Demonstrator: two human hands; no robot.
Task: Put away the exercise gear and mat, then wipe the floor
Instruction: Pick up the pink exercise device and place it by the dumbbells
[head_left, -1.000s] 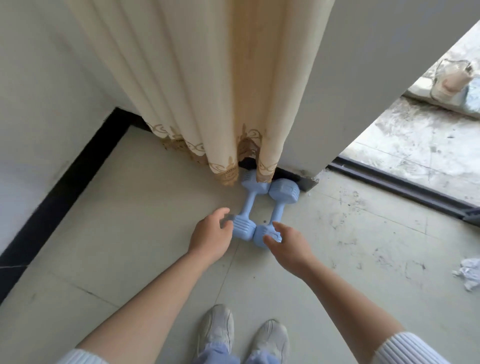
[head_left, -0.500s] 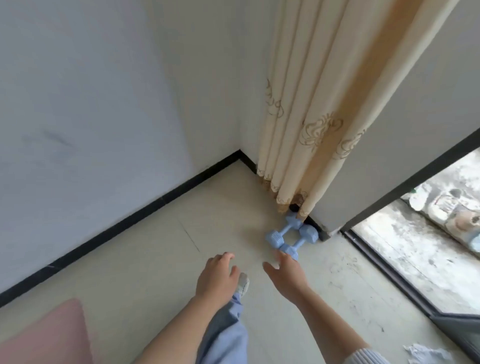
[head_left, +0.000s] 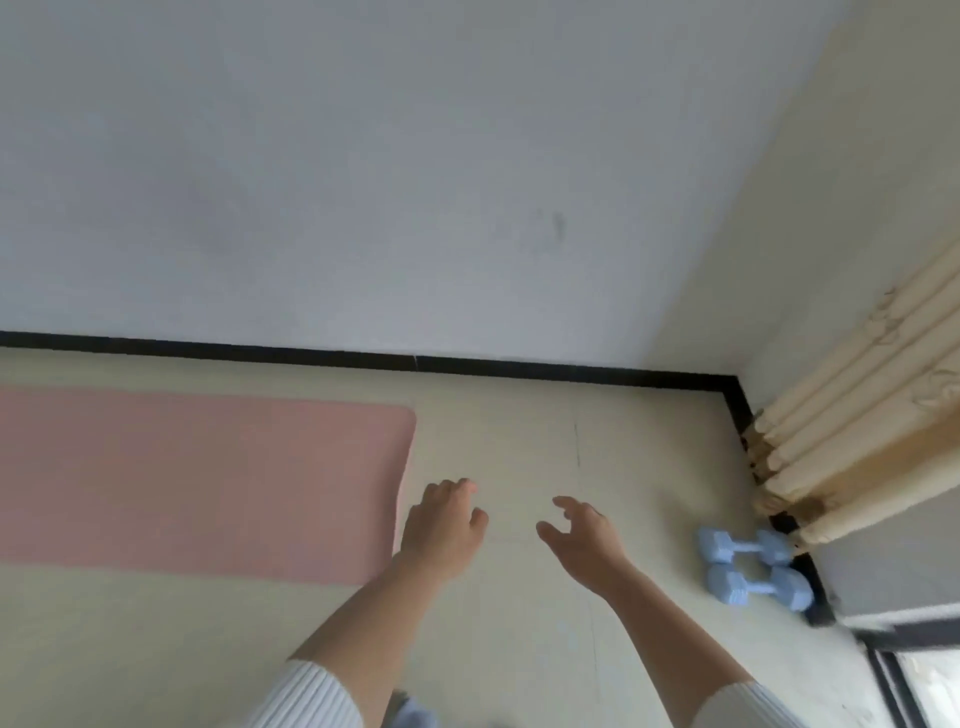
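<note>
The two blue dumbbells (head_left: 759, 587) are now seen at the lower right of the frame. They lie side by side on the floor (head_left: 519, 649), against the black skirting (head_left: 519, 368) and just below the foot of the cream curtain (head_left: 857, 457). A second ago their near ends were being touched by both hands. Half a second ago the hands were already lifted clear. Now the pair is left alone, well apart from either hand, and it appears to be parked in the same corner as before.

The view has been swung to the left, and a pink mat (head_left: 197, 478) has been brought into the middle left of the frame. It is spread flat on the floor, and its rounded corner is just beside the left hand (head_left: 444, 525).

The left hand and the right hand (head_left: 584, 538) are held apart at the lower centre, above bare floor. Nothing is gripped by either. The fingers of the left are loosely bent, and those of the right are spread and relaxed.

From this, the dumbbell part of the task is judged to be finished and attention to be turned to the mat. The mat is not yet rolled or lifted, and its far end is cut off by the left edge of the frame. No wiping of the floor is shown, and no cloth can be seen here.
</note>
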